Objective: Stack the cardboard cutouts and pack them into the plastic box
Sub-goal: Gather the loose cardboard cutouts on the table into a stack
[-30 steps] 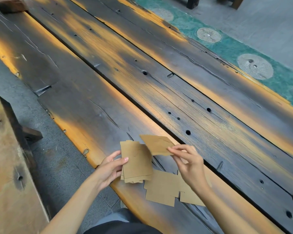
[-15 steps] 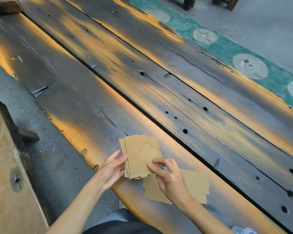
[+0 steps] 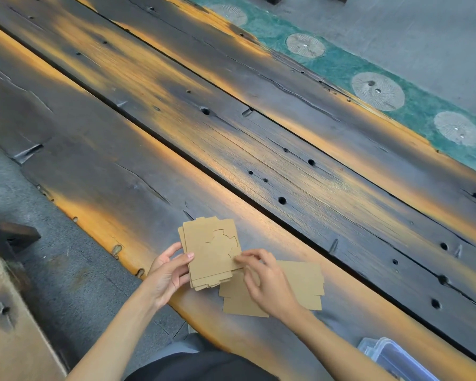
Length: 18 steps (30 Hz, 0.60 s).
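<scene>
Item: stack of cardboard cutouts (image 3: 210, 253), brown, flat, several sheets thick, held tilted just above the near plank of the wooden table (image 3: 259, 138). Topmost sheet shows a curved die-cut outline; a second ago this sheet was separate, pinched in the air beside the stack, and it now lies flush on top, so the stack has gained one piece. Left hand (image 3: 166, 273): partly curled, thumb on the stack's face and fingers behind, gripping its left edge. Right hand (image 3: 270, 284): fingers bent, fingertips (image 3: 239, 259) pressing the stack's right edge, apparently squaring the new sheet into line; it carries nothing of its own. Loose cutouts (image 3: 300, 287): at least two sheets flat on the table, overlapping, just right of the stack and partly hidden under the right hand and wrist; the exact count cannot be told. Plastic box (image 3: 393, 358): clear, bluish, at the lower right edge of the view, near the person's right forearm, well apart from the stack; only a corner shows, and whether it is lidded or holds anything cannot be told. Condition of task: stacking in progress, one more sheet added, remainder on the table not yet gathered, packing not begun. Judged next requirement: free the right hand to lift another loose sheet; risk of the stack's edges slipping out of register while held by one hand.
</scene>
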### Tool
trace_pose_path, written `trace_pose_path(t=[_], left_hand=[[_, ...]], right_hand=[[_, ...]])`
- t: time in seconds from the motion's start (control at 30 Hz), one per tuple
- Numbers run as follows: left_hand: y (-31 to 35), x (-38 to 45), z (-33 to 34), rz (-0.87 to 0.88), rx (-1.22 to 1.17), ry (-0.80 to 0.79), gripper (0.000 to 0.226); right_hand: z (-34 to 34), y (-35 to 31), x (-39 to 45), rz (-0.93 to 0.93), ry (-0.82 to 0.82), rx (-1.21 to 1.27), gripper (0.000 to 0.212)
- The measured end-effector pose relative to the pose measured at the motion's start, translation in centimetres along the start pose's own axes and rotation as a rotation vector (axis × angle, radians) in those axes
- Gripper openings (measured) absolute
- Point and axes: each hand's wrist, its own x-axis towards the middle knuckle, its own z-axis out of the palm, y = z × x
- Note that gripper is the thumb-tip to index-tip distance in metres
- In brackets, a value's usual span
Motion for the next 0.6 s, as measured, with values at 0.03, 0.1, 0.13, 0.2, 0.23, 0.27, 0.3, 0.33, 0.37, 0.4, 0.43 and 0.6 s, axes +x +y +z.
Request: trace_pose_path(t=[0.03, 0.1, 0.13, 0.2, 0.23, 0.27, 0.3, 0.33, 0.37, 0.4, 0.43, 0.6], left_hand=[[-0.1, 0.1, 0.0, -0.003, 0.004, 0.016, 0.056], [-0.1, 0.2, -0.2, 0.000, 0.004, 0.041, 0.056], [-0.1, 0.2, -0.3, -0.003, 0.007, 0.049, 0.056], [-0.1, 0.3, -0.4, -0.006, 0.017, 0.059, 0.055], [-0.1, 0.3, -0.4, -0.010, 0.025, 0.059, 0.056], [-0.1, 0.4, -0.4, -0.014, 0.032, 0.057, 0.057], [-0.2, 0.4, -0.4, -0.016, 0.037, 0.057, 0.057], [-0.2, 0.4, -0.3, -0.018, 0.039, 0.057, 0.057], [-0.3, 0.4, -0.2, -0.020, 0.041, 0.059, 0.058], [-0.4, 0.4, -0.2, -0.020, 0.044, 0.061, 0.058], [-0.5, 0.4, -0.1, -0.022, 0.049, 0.063, 0.059], [-1.1, 0.1, 0.2, -0.031, 0.069, 0.073, 0.061]], right_hand=[[-0.2, 1.1, 0.0, 0.079, 0.018, 0.021, 0.036], [-0.9, 4.0, 0.0, 0.217, 0.008, -0.026, 0.035], [-1.3, 5.6, -0.2, 0.275, -0.036, -0.078, 0.036], [-2.0, 8.4, -0.8, 0.356, -0.177, -0.194, 0.049], [-2.3, 9.6, -1.3, 0.380, -0.251, -0.246, 0.060], [-2.4, 10.6, -1.7, 0.394, -0.322, -0.286, 0.072], [-2.4, 11.3, -2.1, 0.399, -0.388, -0.314, 0.085], [-2.3, 11.8, -2.5, 0.396, -0.443, -0.337, 0.095], [-2.2, 12.1, -2.9, 0.386, -0.485, -0.361, 0.103], [-2.1, 12.3, -3.2, 0.373, -0.516, -0.386, 0.110], [-1.9, 12.5, -3.5, 0.360, -0.540, -0.411, 0.115], [-1.6, 12.6, -4.3, 0.317, -0.617, -0.510, 0.130]])
